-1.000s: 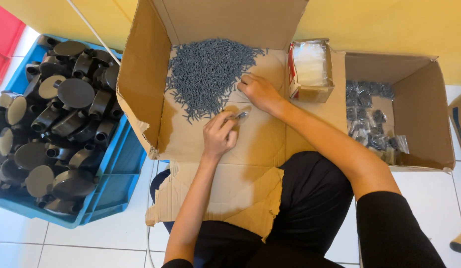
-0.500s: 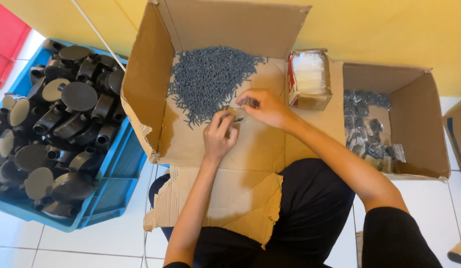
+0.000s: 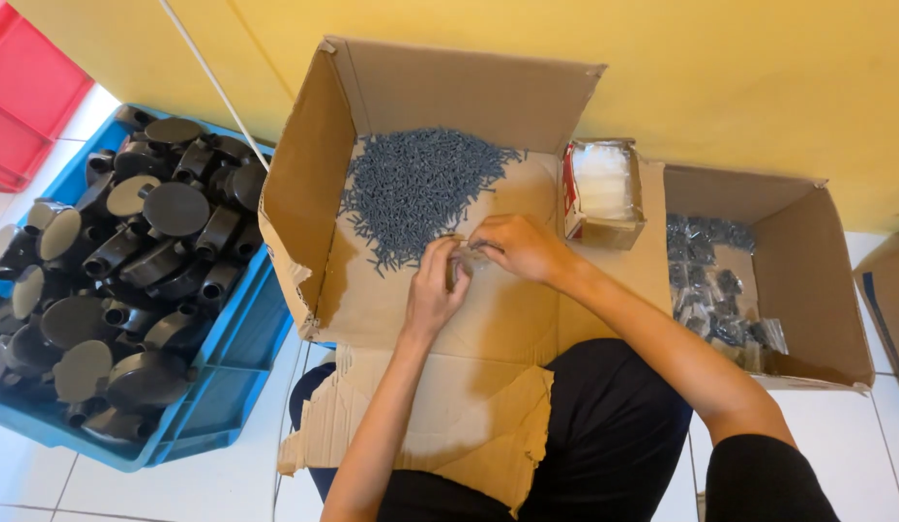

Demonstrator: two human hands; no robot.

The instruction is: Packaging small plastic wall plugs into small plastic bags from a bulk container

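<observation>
A blue crate [image 3: 238, 360] sits on the white tiled floor [image 3: 178, 488] at the left, heaped with black round plastic fittings [image 3: 140, 261] that have short pipe sockets on their sides. Part of a red crate [image 3: 29, 106] shows in the top left corner. A white cable [image 3: 212, 87] runs slantwise down the yellow wall [image 3: 739, 77]. On the right, a smaller cardboard box [image 3: 822, 290] lies open, with filled clear packets [image 3: 715, 285] piled inside. Between the two boxes stands a small open carton [image 3: 604, 193] of empty clear bags.
</observation>
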